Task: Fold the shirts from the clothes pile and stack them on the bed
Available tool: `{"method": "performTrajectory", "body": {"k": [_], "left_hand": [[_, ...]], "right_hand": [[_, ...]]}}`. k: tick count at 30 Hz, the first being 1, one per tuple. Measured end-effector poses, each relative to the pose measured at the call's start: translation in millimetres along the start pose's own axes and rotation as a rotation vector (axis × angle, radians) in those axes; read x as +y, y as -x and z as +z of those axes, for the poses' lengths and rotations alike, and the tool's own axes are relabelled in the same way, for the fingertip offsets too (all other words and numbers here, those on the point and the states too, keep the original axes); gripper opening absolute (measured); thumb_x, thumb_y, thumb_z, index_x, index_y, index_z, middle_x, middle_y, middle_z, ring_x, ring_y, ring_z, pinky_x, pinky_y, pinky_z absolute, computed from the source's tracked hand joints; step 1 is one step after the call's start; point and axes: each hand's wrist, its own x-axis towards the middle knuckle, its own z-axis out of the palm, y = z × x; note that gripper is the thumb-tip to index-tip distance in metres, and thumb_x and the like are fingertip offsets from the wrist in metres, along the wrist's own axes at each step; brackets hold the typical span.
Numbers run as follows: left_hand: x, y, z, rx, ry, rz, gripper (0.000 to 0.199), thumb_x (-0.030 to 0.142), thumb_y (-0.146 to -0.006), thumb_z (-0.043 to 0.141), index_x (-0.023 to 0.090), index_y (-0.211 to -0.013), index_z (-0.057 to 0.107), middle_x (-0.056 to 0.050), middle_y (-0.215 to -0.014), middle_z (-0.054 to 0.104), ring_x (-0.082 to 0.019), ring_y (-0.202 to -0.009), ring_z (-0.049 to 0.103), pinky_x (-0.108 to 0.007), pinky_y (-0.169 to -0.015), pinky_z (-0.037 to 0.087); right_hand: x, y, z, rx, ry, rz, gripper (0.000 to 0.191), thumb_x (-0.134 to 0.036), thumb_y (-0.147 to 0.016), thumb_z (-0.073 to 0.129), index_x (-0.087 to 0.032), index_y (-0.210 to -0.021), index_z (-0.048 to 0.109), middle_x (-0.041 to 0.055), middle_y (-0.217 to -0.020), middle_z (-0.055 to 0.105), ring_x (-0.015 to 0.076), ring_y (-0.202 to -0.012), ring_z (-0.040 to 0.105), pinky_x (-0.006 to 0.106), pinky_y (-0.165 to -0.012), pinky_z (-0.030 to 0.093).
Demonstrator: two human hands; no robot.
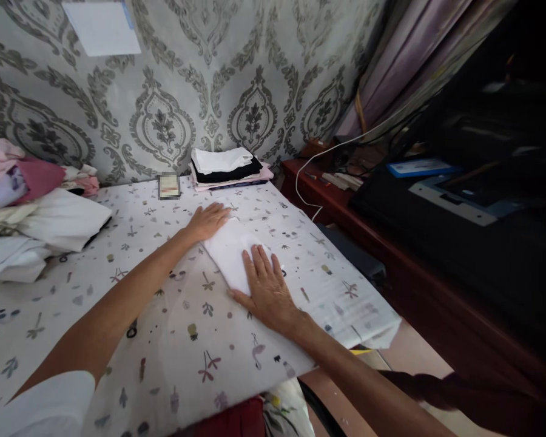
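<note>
A folded white cloth [231, 250], which looks like a garment, lies flat on the patterned table cover [164, 340]. My left hand [208, 221] rests at its far left corner, fingers stretched out toward the right. Over the cloth's near right part lies my right hand [268, 291], palm down, with the fingers extended and the thumb out to the left. Part of the cloth is hidden under this hand. Beyond both hands, close to the wall, stands a stack of folded clothes [227, 169] with a white piece on top and black and pink ones below.
Loose clothes [36, 212] in white and pink are heaped on the left. A small box-like item [168, 186] stands near the wall. To the right is a dark red cabinet [337, 203] with a white cable [299, 176] and a large black screen [437, 243].
</note>
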Motion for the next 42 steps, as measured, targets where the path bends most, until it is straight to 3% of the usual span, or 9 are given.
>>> {"method": "performTrajectory", "body": {"k": [4,7,11,19,26,31,35,38,42], "left_hand": [[7,30,-10.0,0.329,0.11,0.082,0.029,0.028,-0.096,0.047,0.018,-0.117,0.064,-0.014,-0.125,0.064,-0.029,-0.122,0.053,-0.047,-0.106,0.04],[16,58,-13.8,0.192,0.333,0.256,0.015,0.026,-0.092,0.053,0.019,-0.094,0.066,-0.005,-0.099,0.066,-0.019,-0.091,0.061,-0.033,-0.086,0.05],[21,73,-10.5,0.079,0.458,0.313,0.01,0.022,-0.087,0.059,0.019,-0.091,0.067,-0.003,-0.098,0.065,-0.015,-0.084,0.061,-0.028,-0.079,0.049],[28,70,-4.5,0.145,0.089,0.404,0.023,0.025,-0.096,0.049,0.02,-0.086,0.069,-0.005,-0.096,0.069,-0.02,-0.094,0.062,-0.031,-0.081,0.046],[13,88,-2.2,0.407,0.165,-0.02,0.016,0.023,-0.09,0.048,0.019,-0.096,0.062,-0.009,-0.103,0.063,-0.025,-0.101,0.058,-0.037,-0.086,0.047],[-2,89,-10.5,0.279,0.486,-0.324,0.017,0.026,-0.087,0.046,0.02,-0.094,0.06,-0.003,-0.089,0.064,-0.019,-0.076,0.06,-0.032,-0.073,0.048],[-9,81,-22.3,0.327,0.499,-0.38,0.019,0.025,-0.087,0.041,0.02,-0.075,0.056,-0.001,-0.074,0.061,-0.017,-0.069,0.057,-0.029,-0.065,0.043],[-14,83,-23.2,0.413,0.347,-0.442,0.015,0.021,-0.086,0.042,0.021,-0.085,0.057,-0.001,-0.076,0.063,-0.019,-0.073,0.058,-0.029,-0.067,0.041],[-6,94,-15.1,0.236,0.123,-0.437,0.013,0.03,-0.09,0.046,0.022,-0.09,0.056,-0.005,-0.089,0.066,-0.024,-0.085,0.06,-0.032,-0.069,0.04]], "right_hand": [[2,1,2,-0.013,0.023,0.002,0.09,-0.068,-0.095,0.041,-0.006,-0.157,0.024,0.0264,-0.162,0.023,0.0364,-0.153,0.015,0.058,-0.122,0.013],[4,2,5,-0.013,0.034,-0.007,0.09,-0.07,-0.095,0.037,-0.008,-0.159,0.021,0.0245,-0.163,0.022,0.0346,-0.154,0.013,0.057,-0.122,0.012],[6,2,8,-0.013,0.036,-0.007,0.091,-0.071,-0.095,0.037,-0.01,-0.16,0.019,0.0241,-0.163,0.022,0.0357,-0.153,0.013,0.058,-0.122,0.013],[5,1,6,-0.012,0.006,0.001,0.089,-0.071,-0.094,0.037,-0.011,-0.158,0.025,0.0236,-0.163,0.024,0.0355,-0.153,0.015,0.058,-0.122,0.014],[1,0,-18,-0.081,-0.095,0.036,0.081,-0.067,-0.095,0.041,-0.008,-0.15,0.042,0.0236,-0.159,0.033,0.0362,-0.151,0.023,0.058,-0.122,0.02],[15,-17,-45,-0.052,-0.249,0.127,0.055,-0.049,-0.102,0.036,-0.013,-0.134,0.062,0.0174,-0.144,0.056,0.0305,-0.139,0.046,0.05,-0.116,0.036],[29,-47,-50,-0.123,-0.294,0.177,0.045,-0.038,-0.1,0.042,-0.014,-0.131,0.063,0.0162,-0.143,0.057,0.0297,-0.136,0.049,0.045,-0.112,0.041],[33,-71,-46,-0.196,-0.278,0.202,0.044,-0.033,-0.097,0.047,-0.013,-0.134,0.059,0.0156,-0.142,0.056,0.0292,-0.134,0.05,0.044,-0.112,0.04],[31,-99,-40,-0.241,-0.291,0.167,0.047,-0.031,-0.096,0.048,-0.012,-0.14,0.053,0.0163,-0.143,0.054,0.0293,-0.134,0.047,0.043,-0.113,0.038]]}}
